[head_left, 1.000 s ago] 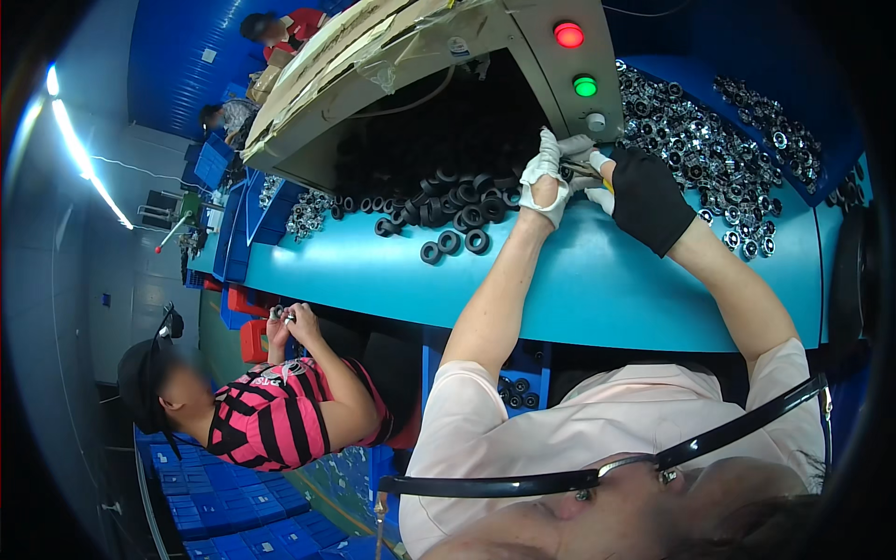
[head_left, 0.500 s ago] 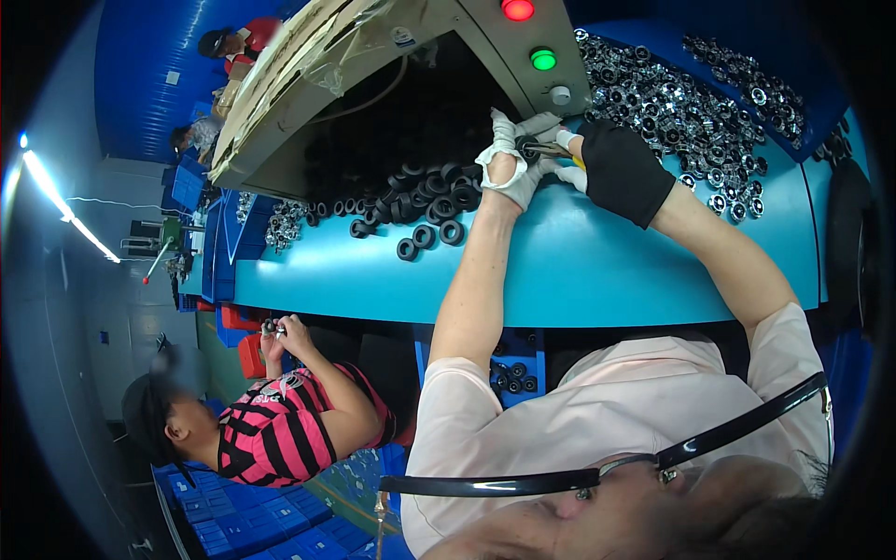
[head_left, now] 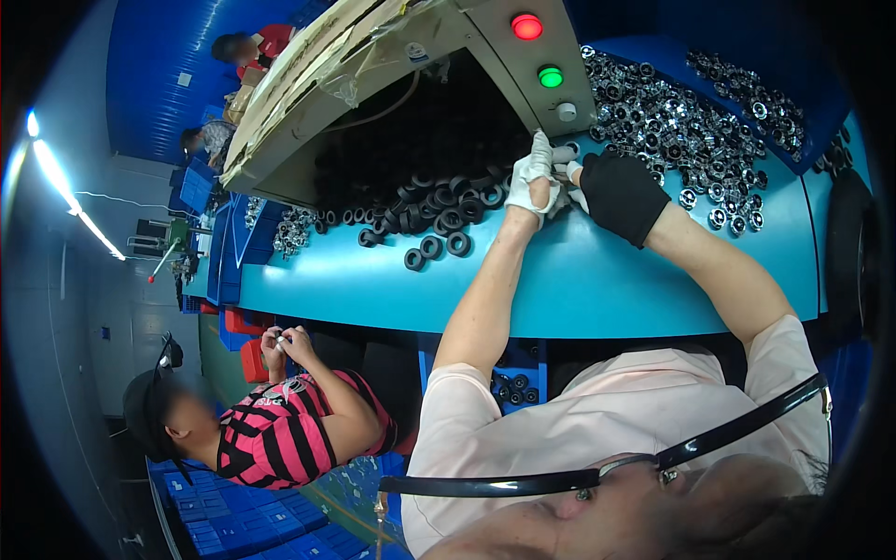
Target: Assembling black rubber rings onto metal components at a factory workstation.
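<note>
My left hand (head_left: 534, 182), wrapped in white glove material with some skin bare, is closed above the blue-green table. My right hand (head_left: 618, 191) has a black covering over its back and white on the fingers. Its fingers are closed too and meet the left hand's fingers. What lies between them is hidden by the hands. Beside my left hand, a heap of black rubber rings (head_left: 431, 207) like small tyres spreads from the dark opening of a metal box machine (head_left: 481, 33). Many shiny chrome wheel-like parts (head_left: 653, 112) are piled beyond my right hand.
The machine carries a red light (head_left: 526, 27), a green light (head_left: 551, 76) and a knob (head_left: 567, 112). A blue bin (head_left: 821, 84) with chrome parts stands at far right. Below the table edge sits a blue crate (head_left: 534, 369) of black wheels. A co-worker in a striped shirt (head_left: 280, 434) sits at left.
Both hands have drawn closer together, the left shifting right. The black ring and the metal tool with a yellow part, visible between them earlier, are now hidden. The view has shifted slightly.
</note>
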The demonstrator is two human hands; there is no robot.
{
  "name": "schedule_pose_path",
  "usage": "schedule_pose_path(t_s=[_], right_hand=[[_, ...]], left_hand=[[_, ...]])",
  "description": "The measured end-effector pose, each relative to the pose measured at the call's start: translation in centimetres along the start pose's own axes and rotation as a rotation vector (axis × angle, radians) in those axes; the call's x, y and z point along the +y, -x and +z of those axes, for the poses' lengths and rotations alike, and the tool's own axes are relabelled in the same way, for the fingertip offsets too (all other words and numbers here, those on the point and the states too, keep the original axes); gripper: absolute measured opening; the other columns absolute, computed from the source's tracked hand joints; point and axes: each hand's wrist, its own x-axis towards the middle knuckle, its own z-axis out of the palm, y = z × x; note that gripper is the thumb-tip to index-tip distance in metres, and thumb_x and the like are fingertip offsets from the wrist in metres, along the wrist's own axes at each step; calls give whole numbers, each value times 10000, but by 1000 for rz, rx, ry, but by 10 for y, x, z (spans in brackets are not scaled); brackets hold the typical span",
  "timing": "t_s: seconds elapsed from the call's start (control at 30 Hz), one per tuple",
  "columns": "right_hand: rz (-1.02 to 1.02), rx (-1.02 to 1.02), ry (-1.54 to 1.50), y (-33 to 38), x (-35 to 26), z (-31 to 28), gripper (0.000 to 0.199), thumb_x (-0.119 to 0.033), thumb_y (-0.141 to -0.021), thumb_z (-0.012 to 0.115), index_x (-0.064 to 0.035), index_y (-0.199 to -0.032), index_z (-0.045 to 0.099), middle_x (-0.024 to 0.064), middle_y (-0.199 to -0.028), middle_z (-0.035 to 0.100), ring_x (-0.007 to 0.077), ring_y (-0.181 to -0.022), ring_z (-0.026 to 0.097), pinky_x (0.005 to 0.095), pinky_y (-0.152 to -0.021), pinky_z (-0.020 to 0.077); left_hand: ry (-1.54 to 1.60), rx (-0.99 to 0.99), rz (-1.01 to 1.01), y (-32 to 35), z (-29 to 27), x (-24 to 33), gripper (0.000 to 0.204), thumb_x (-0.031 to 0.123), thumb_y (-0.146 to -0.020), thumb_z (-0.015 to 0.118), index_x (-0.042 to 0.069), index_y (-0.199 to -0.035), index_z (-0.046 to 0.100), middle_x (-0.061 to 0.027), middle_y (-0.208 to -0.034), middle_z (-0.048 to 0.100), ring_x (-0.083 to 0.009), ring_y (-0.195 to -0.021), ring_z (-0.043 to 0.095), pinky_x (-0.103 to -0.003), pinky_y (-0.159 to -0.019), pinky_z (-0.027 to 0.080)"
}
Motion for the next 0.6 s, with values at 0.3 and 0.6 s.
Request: schedule_pose_path(t_s=[0.3, 0.6], right_hand=[[-2, 18, 189, 9, -13, 3, 52, -63, -722, 550, -30, -751, 577, 133, -723, 583, 266, -671, 597, 358, -522, 497], [-38, 50, 152, 6, -14, 3, 110, -93, -747, 567, -22, -830, 565, 134, -772, 567, 268, -730, 580, 373, -522, 488]], left_hand=[[-57, 122, 191, -8, 5, -16, 623, 477, -963, 343, -59, -909, 656, -39, -656, 576, -108, -569, 510, -229, -541, 411], [38, 240, 220, -4, -10, 7, 643, 531, -947, 316, -33, -983, 623, -18, -576, 489, -98, -475, 426, -253, -443, 369]])
